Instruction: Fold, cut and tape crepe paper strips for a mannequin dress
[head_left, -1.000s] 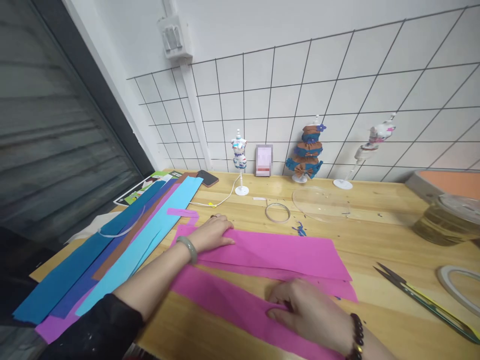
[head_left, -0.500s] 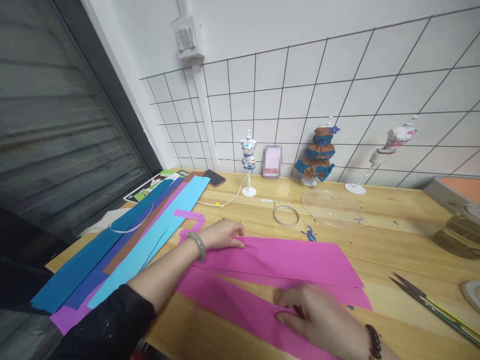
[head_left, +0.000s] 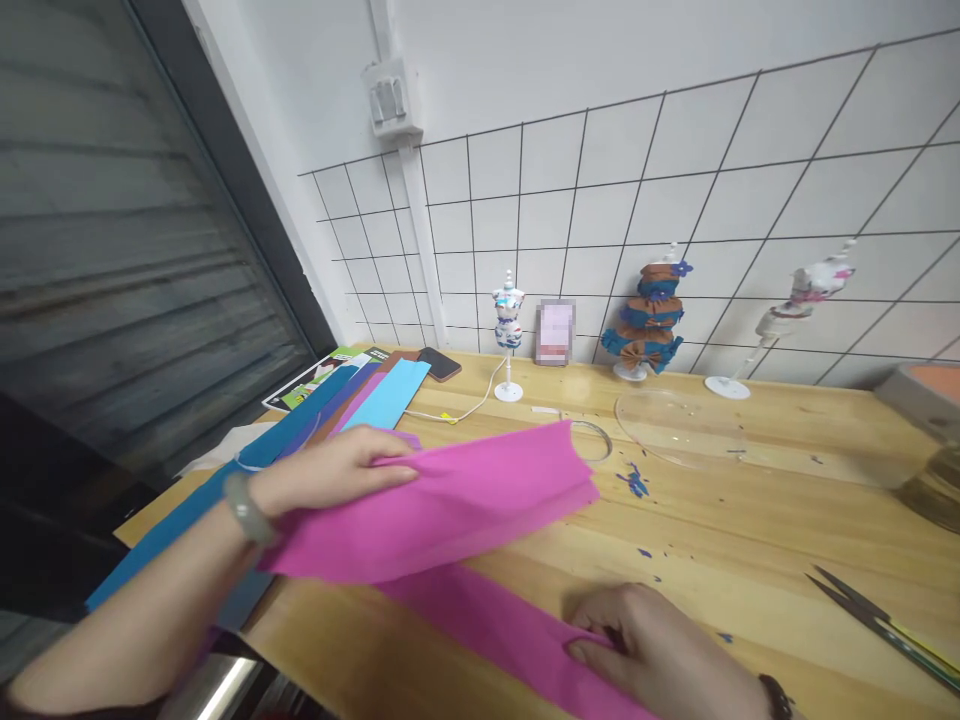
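My left hand (head_left: 341,470) pinches the upper edge of a wide piece of pink crepe paper (head_left: 480,490), which is raised off the table at a tilt. A bracelet circles that wrist. Nearer to me, my right hand (head_left: 637,645) is closed on a second, narrower stretch of pink paper (head_left: 502,625) that runs back under the raised piece. Whether the two pink parts are joined is hidden beneath the upper sheet. Left of my hands lie strips of paper in teal (head_left: 172,545), brown and light blue (head_left: 394,390), partly covered by my left arm.
Scissors (head_left: 877,625) lie at the right. Small dress forms stand along the wall: one white patterned (head_left: 508,320), one in a brown and blue dress (head_left: 649,320), one leaning (head_left: 795,300). A clear disc (head_left: 679,425), tape ring, blue scraps (head_left: 636,482) and phone (head_left: 439,365) lie on the table.
My left hand has lifted the wide pink piece off the table and drawn it leftward. My right hand still grips the lower pink strip, nearly in place. The view has shifted slightly.
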